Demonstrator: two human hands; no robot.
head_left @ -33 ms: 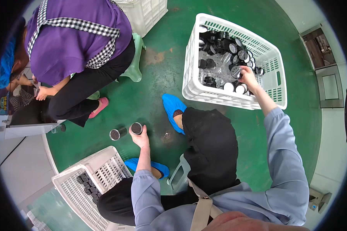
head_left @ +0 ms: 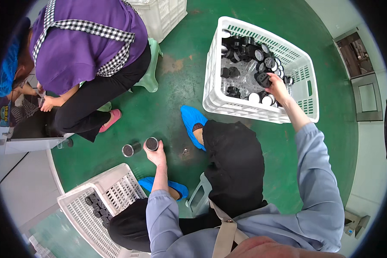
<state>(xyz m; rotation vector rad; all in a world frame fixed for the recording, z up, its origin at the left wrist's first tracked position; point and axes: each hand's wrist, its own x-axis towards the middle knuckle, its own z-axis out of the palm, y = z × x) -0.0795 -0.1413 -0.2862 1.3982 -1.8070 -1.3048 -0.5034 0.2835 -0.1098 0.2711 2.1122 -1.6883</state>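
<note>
Leftward, coloured print [head_left: 4,113] shows; right hand [head_left: 278,89] holds lid [head_left: 262,79].

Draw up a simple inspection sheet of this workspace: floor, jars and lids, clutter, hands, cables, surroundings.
Surface: green floor with brownish worn patches.
Job's things: one dark-filled jar in hand, a second jar beside it; large white crate holding black lids and clear plastic containers.
Clutter: small clear container at the left, contents unclear.
Hands: left hand closed around the jar; right hand gripping a black lid at the crate.
Cables: thin dark line on the left panel; cannot tell whether it is a cable.
Surroundings: co-worker in purple seated on a green stool.
</note>
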